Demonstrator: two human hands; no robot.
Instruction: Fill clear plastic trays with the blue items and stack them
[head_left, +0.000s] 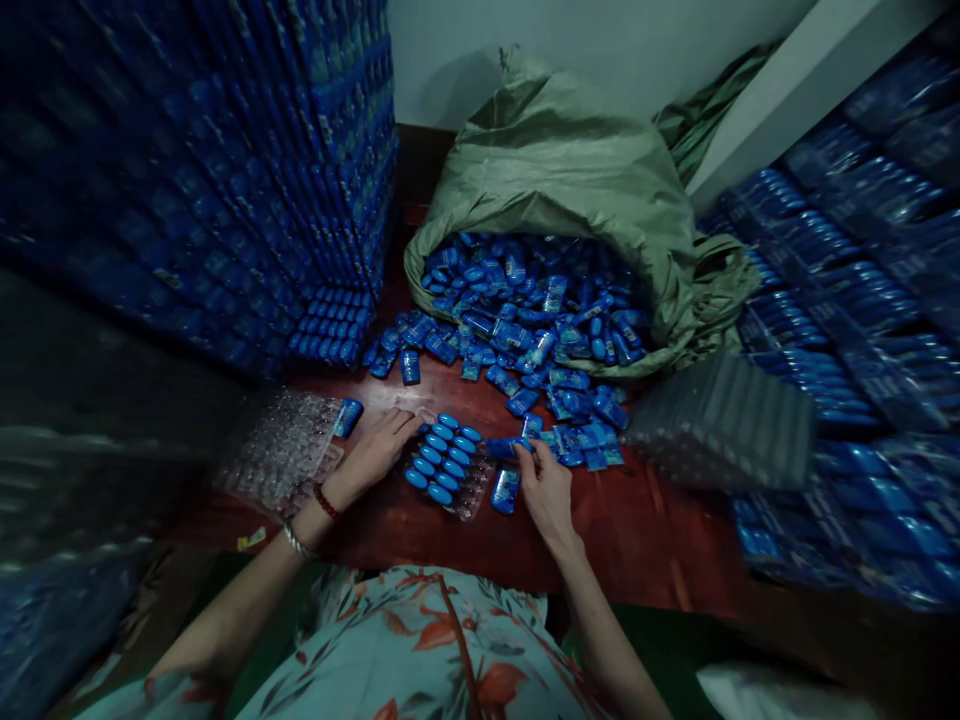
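In front of me lies a clear plastic tray [474, 490] with rows of glossy blue oval-topped packs [442, 460]; its right side shows bare pockets. My left hand [381, 447] is closed at the tray's upper left edge, its fingertips partly hidden there. Between the thumb and fingers of my right hand [546, 488] is a small blue pack [507, 448], held flat by the tray's right edge. Another blue pack [505, 490] lies just below it, beside that hand. What the packs contain cannot be made out.
A green woven sack [570, 170] lies open at the back, spilling blue packs [517, 335] onto the red table [630, 540]. Clear trays [277, 440] lie left, with stacked trays [720, 420] to the right. Tall stacks of filled trays [300, 150] flank both sides.
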